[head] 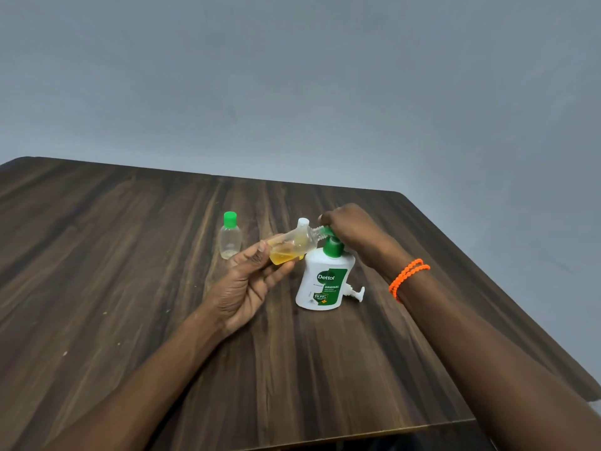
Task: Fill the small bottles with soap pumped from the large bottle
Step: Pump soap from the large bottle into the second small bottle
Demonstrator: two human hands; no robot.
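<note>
The large white Dettol bottle [320, 281] stands upright at the table's middle, with a green pump [332, 246] on top. My right hand [349, 234] covers the pump head, fingers curled over it. My left hand [250, 281] holds a small clear bottle [294, 245] tilted almost on its side. Its threaded, uncapped neck meets the green nozzle, and yellow soap pools in its lower part. A second small bottle [230, 237] with a green cap stands upright to the left, nearly empty.
A white cap [303, 222] shows just behind the held bottle; what it sits on is hidden. A white pump piece [356, 292] lies on the dark wooden table [130, 255] behind the large bottle. The table's right edge slants close to my right forearm.
</note>
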